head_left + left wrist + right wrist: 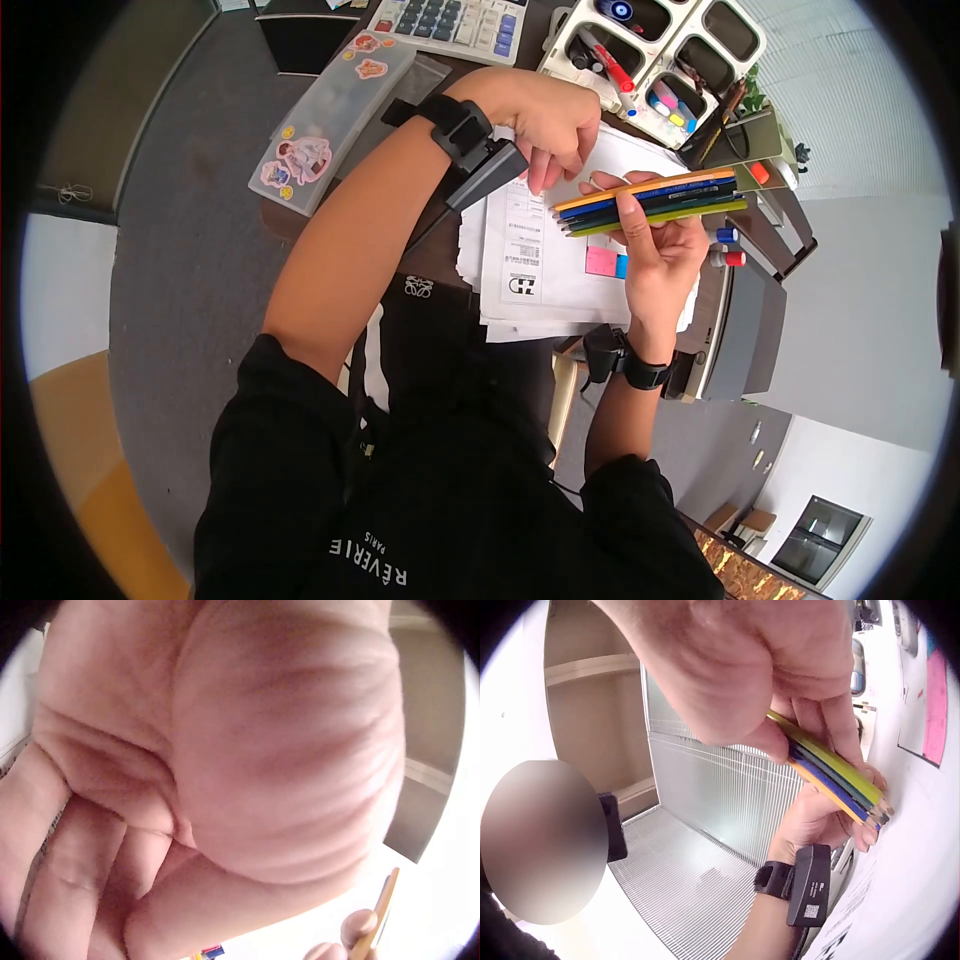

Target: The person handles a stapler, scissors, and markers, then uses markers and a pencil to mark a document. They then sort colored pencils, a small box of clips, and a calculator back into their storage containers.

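My right hand [665, 245] holds a bundle of several colored pencils [650, 200], orange, blue, dark and yellow-green, with the thumb across them. Their sharpened tips point left, toward my left hand [545, 120]. That hand hangs over the papers with loosely bent fingers, and nothing shows in its grasp. In the right wrist view the left fingers appear right behind the pencil tips [877, 815]. The left wrist view is mostly filled by the left palm [285, 750]; the orange pencil [382, 907] shows at its lower right. Beneath both hands lies a stack of white papers [560, 290].
A translucent pencil case [340, 120] with stickers lies at the desk's left, beside a calculator [450, 30]. At the back stands a white organizer [655, 50] holding pens and small colored items. Markers [728, 258] lie right of the papers, near a green holder [765, 150].
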Tool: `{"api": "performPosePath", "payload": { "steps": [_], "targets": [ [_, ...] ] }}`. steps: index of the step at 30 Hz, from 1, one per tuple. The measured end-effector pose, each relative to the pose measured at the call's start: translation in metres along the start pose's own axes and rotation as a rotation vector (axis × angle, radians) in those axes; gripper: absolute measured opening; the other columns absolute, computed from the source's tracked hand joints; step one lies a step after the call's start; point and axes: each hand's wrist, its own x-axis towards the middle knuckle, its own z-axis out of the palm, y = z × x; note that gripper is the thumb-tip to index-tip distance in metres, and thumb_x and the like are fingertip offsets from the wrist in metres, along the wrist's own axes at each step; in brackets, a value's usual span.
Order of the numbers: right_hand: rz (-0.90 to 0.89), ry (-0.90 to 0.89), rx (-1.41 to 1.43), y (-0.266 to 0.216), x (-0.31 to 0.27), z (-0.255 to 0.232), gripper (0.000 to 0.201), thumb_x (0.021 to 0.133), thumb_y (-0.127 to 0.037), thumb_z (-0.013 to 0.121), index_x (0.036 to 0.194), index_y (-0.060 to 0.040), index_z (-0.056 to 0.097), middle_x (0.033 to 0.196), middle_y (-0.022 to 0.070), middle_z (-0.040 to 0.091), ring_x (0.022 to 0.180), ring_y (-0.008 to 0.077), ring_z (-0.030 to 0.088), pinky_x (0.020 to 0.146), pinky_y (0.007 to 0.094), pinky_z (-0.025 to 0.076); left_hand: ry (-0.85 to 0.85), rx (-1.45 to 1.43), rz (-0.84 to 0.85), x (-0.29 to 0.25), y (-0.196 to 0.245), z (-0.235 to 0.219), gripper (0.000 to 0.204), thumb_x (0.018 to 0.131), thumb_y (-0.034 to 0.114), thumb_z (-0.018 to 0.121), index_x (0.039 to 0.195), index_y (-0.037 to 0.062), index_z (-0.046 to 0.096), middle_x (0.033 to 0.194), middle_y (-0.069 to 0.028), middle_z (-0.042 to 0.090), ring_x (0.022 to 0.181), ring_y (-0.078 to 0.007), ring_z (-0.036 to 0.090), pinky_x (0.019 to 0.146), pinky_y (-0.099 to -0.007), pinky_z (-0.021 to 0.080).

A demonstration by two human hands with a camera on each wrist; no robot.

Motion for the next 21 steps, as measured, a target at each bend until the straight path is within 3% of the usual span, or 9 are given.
{"api": "performPosePath", "payload": {
  "steps": [3,5,10,12,21],
  "targets": [
    [0.048,0.032,-0.039,0.002,-0.002,-0.002,0.018,0.097,0.001,0.06,0.114,0.0069,0.058,0.104,0.0203,0.072,0.095,0.0233,0.072,0.084,0.0344,0.059,0.015,0.061,-0.032,0.004,0.001,0.003,0.023,0.091,0.013,0.059,0.094,-0.0074,0.069,0.076,-0.0156,0.071,0.066,-0.0226,0.073,0.056,-0.032,0.058],
    [0.005,-0.003,-0.085,0.011,-0.001,-0.007,0.02,0.099,0.0,0.057,0.117,0.0077,0.053,0.107,0.0259,0.07,0.098,0.0349,0.072,0.082,0.0426,0.063,0.029,0.065,-0.038,0.004,0.002,0.003,0.022,0.091,0.012,0.059,0.093,-0.0074,0.069,0.075,-0.0155,0.071,0.065,-0.0225,0.073,0.056,-0.0324,0.058],
    [0.024,0.002,-0.127,0.013,-0.001,-0.004,0.021,0.098,-0.001,0.058,0.117,0.0067,0.053,0.105,0.0255,0.07,0.096,0.0325,0.072,0.081,0.0423,0.063,0.03,0.044,-0.033,0.002,0.003,0.004,0.019,0.09,0.009,0.057,0.089,-0.0072,0.068,0.074,-0.0156,0.071,0.065,-0.0224,0.073,0.056,-0.032,0.058],
    [0.02,0.027,-0.092,0.012,-0.003,-0.001,0.02,0.096,0.0,0.063,0.115,0.0057,0.058,0.102,0.0171,0.072,0.095,0.019,0.071,0.079,0.0294,0.058,0.029,0.049,-0.04,0.002,0.004,0.004,0.019,0.09,0.009,0.058,0.09,-0.0074,0.068,0.074,-0.0159,0.071,0.065,-0.0223,0.073,0.056,-0.0315,0.058],
    [0.013,0.044,-0.162,0.013,-0.012,0.002,0.021,0.096,0.0,0.064,0.115,0.0047,0.058,0.101,0.0126,0.072,0.085,0.0107,0.067,0.063,0.0198,0.049,0.049,0.06,-0.028,0.004,0.001,0.005,0.019,0.088,0.008,0.058,0.089,-0.0079,0.069,0.075,-0.0165,0.072,0.064,-0.0214,0.073,0.056,-0.0299,0.059]
  ]
}}
